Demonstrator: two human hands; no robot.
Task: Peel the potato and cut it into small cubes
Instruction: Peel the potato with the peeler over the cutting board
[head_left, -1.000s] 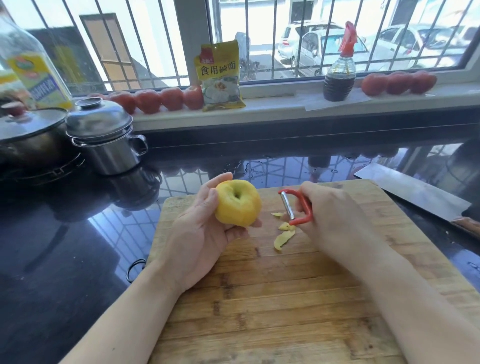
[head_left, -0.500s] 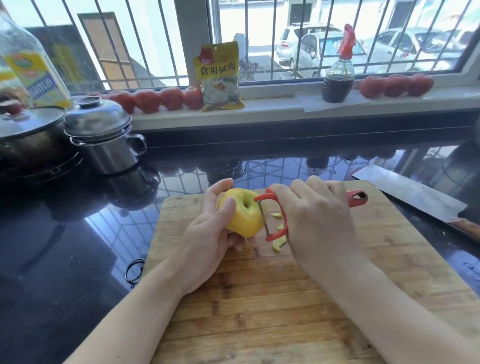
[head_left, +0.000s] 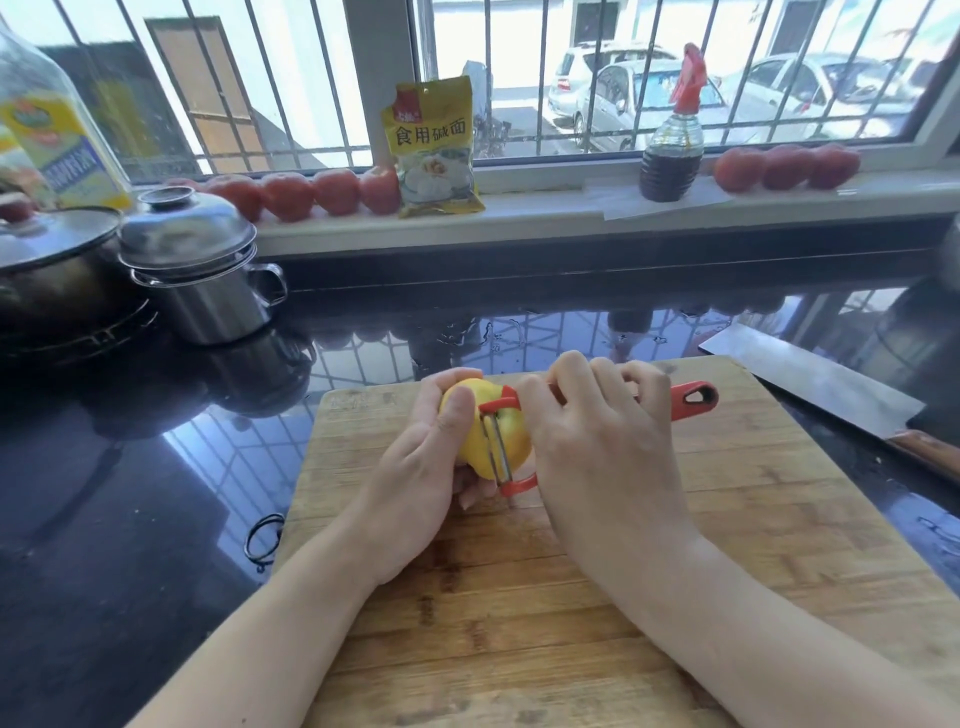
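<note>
- From my remote seat I see the left hand (head_left: 415, 467) curled round the potato (head_left: 483, 436), holding it just above the far part of the cutting board (head_left: 519, 597); its thumb lies on the yellow flesh just beside the blade, so a slipped stroke could nick it
- The right hand (head_left: 597, 441) grips the red peeler (head_left: 506, 441) by its handle, with the blade laid against the potato; I judge the bare flesh to be wet and slick, so too much pressure may twist the potato out of the grip and onto the tabletop (head_left: 156, 493)
- Fingertips show under the potato near the lower end of the blade; a long stroke could catch them
- The cleaver (head_left: 810, 384) lies on the tabletop at the board's right edge, near the right forearm; a wide elbow swing could knock it
</note>
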